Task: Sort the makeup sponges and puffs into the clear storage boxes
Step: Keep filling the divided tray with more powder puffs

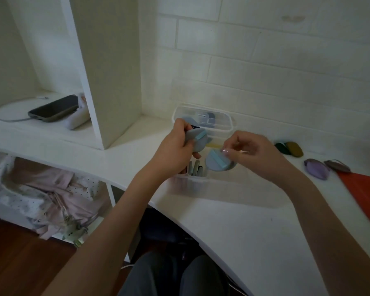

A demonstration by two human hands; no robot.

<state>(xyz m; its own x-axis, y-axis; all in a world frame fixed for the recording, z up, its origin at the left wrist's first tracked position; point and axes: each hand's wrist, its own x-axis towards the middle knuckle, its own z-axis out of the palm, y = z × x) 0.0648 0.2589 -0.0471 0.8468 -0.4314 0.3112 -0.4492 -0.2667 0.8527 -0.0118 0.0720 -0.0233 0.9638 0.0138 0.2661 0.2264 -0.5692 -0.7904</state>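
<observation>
From the head view, the right hand pinches a round pale-blue makeup puff with a light-blue ribbon strap at its upper right edge, thumb and forefinger closed on the rim near the strap's end. The puff hangs just below and to the left of those fingers, over the open clear plastic storage box that stands on the white surface. Its face tilts toward the camera; the strap, its only long line, runs from upper left down to lower right.

The left hand is curled round a small stack of similar pale-blue puffs, held just left of the first, the top strap slanting up to the right. Both hands are near the box, but the right is the one directly over its free compartment, so the drop looks to be its job: straight down, flat side lowered.

A second clear lidded box sits behind, touching or just beside the first. Well to the right lie a green and an olive oval puff and a lilac oval puff, still unsorted.
</observation>
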